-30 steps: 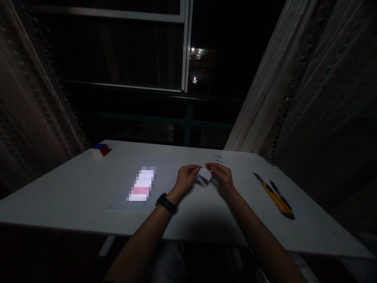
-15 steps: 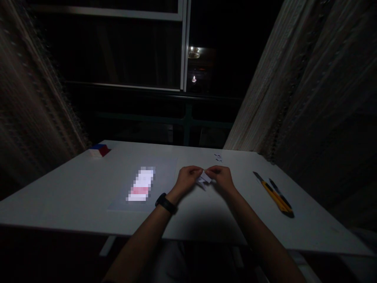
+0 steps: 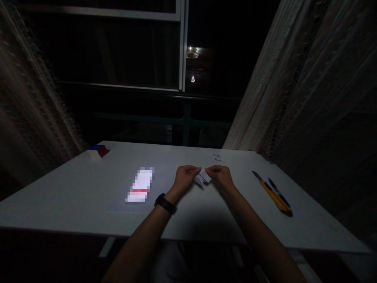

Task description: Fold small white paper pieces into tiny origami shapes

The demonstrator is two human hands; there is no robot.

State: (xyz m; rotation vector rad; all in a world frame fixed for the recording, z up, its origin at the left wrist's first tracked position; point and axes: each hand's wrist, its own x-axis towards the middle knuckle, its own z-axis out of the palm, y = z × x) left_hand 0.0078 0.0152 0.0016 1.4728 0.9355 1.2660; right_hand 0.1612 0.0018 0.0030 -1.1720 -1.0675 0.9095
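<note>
A small folded piece of white paper [image 3: 204, 177] is held between my two hands, above the middle of the white table [image 3: 70, 196]. My left hand [image 3: 186, 177] pinches its left side between thumb and fingers; a dark watch is on that wrist. On the other side, my right hand [image 3: 221, 176] pinches the paper's right edge. One pointed flap hangs down below the fingers. The fine folds are too dim to make out.
Left of my hands, a lit phone [image 3: 140, 185] with a blurred screen lies on a white sheet [image 3: 166, 167]. A coloured cube [image 3: 98, 151] sits far left. Small dark-marked scraps [image 3: 217, 157] lie behind my hands. Rightward are a yellow box cutter [image 3: 273, 194] and a dark pen [image 3: 278, 192].
My fingertips have moved slightly apart, and more of the folded paper shows between them. The camera view has shifted a little. Both hands keep their pinch.
</note>
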